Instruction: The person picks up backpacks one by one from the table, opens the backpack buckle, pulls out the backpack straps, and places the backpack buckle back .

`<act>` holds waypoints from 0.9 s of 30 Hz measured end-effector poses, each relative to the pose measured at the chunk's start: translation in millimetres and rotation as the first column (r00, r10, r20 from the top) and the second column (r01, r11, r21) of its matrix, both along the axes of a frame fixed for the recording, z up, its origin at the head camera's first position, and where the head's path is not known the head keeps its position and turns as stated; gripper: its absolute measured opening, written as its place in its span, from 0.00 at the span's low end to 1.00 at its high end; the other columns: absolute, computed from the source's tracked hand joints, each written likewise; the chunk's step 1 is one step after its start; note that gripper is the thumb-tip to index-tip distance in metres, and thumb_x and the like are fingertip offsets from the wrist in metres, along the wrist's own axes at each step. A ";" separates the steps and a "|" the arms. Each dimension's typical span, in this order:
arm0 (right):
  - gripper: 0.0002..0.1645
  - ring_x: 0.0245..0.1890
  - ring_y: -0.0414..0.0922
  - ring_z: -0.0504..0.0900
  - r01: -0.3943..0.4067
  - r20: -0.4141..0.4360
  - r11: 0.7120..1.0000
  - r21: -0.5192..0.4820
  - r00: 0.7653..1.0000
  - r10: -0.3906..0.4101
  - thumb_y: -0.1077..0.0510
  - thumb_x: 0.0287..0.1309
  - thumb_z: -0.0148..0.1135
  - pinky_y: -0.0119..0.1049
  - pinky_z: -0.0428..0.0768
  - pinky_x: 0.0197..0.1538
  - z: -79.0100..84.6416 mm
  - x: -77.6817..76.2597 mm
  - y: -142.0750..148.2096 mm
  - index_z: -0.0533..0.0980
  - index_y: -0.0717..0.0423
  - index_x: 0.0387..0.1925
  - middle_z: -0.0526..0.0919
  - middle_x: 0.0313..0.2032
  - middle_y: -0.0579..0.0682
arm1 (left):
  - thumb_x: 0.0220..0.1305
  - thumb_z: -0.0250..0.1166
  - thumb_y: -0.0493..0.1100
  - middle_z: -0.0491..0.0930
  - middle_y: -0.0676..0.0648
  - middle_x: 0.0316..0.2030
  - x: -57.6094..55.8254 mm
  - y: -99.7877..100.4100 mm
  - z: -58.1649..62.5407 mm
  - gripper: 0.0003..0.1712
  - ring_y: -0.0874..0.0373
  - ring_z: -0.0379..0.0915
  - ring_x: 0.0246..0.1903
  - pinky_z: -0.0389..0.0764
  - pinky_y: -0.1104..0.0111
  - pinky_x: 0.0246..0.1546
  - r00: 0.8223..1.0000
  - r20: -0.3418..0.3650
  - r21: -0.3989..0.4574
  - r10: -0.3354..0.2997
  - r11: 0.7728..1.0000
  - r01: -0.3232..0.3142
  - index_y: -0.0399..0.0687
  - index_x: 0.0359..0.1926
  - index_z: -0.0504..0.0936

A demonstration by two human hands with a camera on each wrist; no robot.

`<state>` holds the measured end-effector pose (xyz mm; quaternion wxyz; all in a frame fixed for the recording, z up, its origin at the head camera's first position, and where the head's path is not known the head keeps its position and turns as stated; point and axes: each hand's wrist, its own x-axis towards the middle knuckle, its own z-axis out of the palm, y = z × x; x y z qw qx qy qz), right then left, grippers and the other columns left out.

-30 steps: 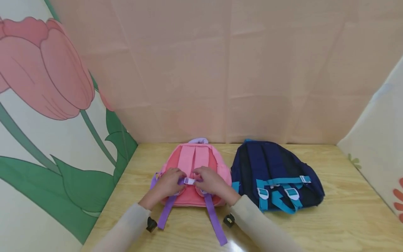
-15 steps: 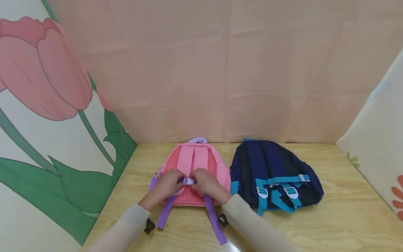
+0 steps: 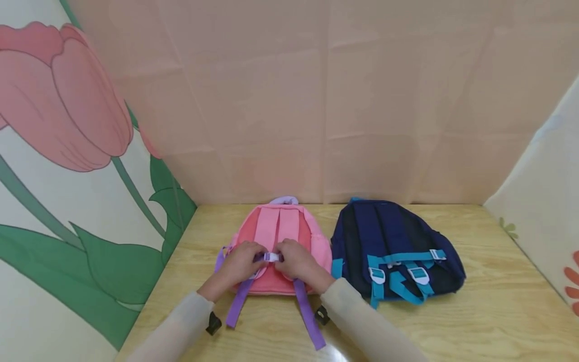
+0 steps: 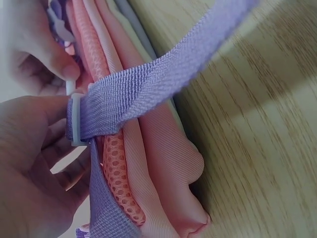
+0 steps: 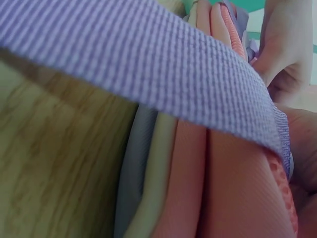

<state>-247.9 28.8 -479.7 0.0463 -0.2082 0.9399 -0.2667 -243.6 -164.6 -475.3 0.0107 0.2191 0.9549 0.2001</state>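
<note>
A pink backpack (image 3: 266, 221) lies on the table with its shoulder straps facing up. Across its middle runs a short purple strap with a white buckle (image 3: 272, 257). My left hand (image 3: 242, 262) pinches the buckle's left end and the strap there; from the other side my right hand (image 3: 299, 260) pinches its right end. Fingers cover both ends of the buckle. In the left wrist view a purple webbing strap (image 4: 143, 89) passes through a white slider (image 4: 76, 119) beside the left hand. The right wrist view is mostly filled by another purple strap (image 5: 163, 69).
A navy backpack (image 3: 398, 236) with turquoise straps and white sliders lies close to the pink one's right. Two loose purple strap ends (image 3: 309, 315) hang toward me over the wooden table (image 3: 502, 296). A pink cloth wall (image 3: 362, 110) stands behind.
My right hand has moved slightly left and its fingers have closed in on the buckle. The left hand stays nearly where it was.
</note>
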 end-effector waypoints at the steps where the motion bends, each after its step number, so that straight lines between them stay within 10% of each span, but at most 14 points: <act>1: 0.14 0.30 0.41 0.73 -0.003 -0.007 1.000 0.000 1.000 0.003 0.57 0.55 0.72 0.33 0.75 0.35 0.2 -0.2 0.2 0.83 0.54 0.44 0.74 0.31 0.44 | 0.64 0.72 0.46 0.84 0.53 0.43 -0.4 -0.1 0.1 0.14 0.58 0.75 0.45 0.79 0.59 0.49 1.000 0.003 0.001 -0.001 1.000 0.001 0.50 0.50 0.86; 27: 0.06 0.30 0.40 0.74 -0.052 -0.088 0.999 -0.001 0.995 0.052 0.59 0.54 0.71 0.32 0.75 0.35 1.2 -4.1 3.4 0.82 0.52 0.34 0.74 0.31 0.42 | 0.68 0.68 0.48 0.83 0.54 0.43 -1.8 -6.8 -9.4 0.14 0.59 0.74 0.45 0.77 0.61 0.48 0.997 -0.060 0.012 -0.042 0.999 0.043 0.51 0.52 0.84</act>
